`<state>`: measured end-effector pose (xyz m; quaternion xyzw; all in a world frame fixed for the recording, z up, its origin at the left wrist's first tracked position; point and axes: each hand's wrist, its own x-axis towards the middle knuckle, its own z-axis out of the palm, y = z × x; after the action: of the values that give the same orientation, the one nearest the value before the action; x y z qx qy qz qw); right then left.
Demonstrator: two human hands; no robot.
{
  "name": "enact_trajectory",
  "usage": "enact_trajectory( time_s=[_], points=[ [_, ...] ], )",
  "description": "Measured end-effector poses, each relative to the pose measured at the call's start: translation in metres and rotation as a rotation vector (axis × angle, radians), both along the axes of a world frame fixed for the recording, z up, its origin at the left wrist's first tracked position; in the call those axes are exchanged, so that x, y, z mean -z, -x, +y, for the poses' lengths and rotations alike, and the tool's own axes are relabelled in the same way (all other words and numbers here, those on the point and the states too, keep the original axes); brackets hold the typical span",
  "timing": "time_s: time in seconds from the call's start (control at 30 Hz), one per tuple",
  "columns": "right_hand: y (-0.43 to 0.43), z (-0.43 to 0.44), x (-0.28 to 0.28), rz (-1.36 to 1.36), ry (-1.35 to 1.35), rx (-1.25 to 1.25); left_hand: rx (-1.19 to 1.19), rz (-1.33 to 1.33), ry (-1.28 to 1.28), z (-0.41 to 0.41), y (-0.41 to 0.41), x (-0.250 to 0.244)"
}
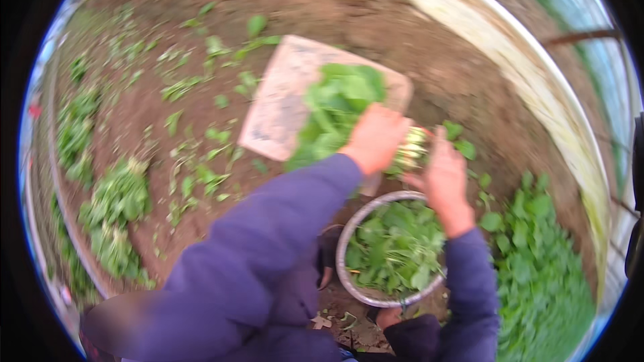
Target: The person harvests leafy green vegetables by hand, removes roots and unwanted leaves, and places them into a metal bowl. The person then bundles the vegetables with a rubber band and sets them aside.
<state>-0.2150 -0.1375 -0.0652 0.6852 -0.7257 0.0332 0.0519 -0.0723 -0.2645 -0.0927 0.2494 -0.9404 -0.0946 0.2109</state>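
Observation:
My left hand (378,137) is closed around a bunch of leafy greens (347,88), near its stems. The leaves spread over a pale pinkish board (274,95) lying on the soil. Pale stem ends (415,143) stick out of the bunch to the right of that hand. Beside these ends is my right hand (445,171), fingers straight and thumb apart; blur hides whether it touches them. A small reddish strip shows by the stem ends, too blurred to name. Below my right hand stands a round, pale-rimmed basin (347,234) holding loose greens (397,246).
Growing greens (538,271) fill the ground at right. Tied-looking bunches (118,201) lie at left, with loose leaves (201,176) scattered over the soil (151,125). Pale plastic sheeting (513,45) curves along the top and right. A foot (390,317) shows below the basin.

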Motion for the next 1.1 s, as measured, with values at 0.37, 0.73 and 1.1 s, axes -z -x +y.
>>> enact_trajectory(
  time_s=[0.37,0.73,1.1],
  points=[
    [0.026,-0.021,0.045,-2.105,-0.115,0.439,0.099,-0.057,-0.042,0.002,-0.004,-0.010],
    [0.038,-0.020,0.044,-1.504,-0.465,0.350,0.064,-0.101,-0.033,0.000,0.001,-0.007],
    [-0.048,0.022,0.076,-1.838,-0.052,0.634,0.044,-0.164,-0.016,0.000,0.003,-0.006]
  ],
)
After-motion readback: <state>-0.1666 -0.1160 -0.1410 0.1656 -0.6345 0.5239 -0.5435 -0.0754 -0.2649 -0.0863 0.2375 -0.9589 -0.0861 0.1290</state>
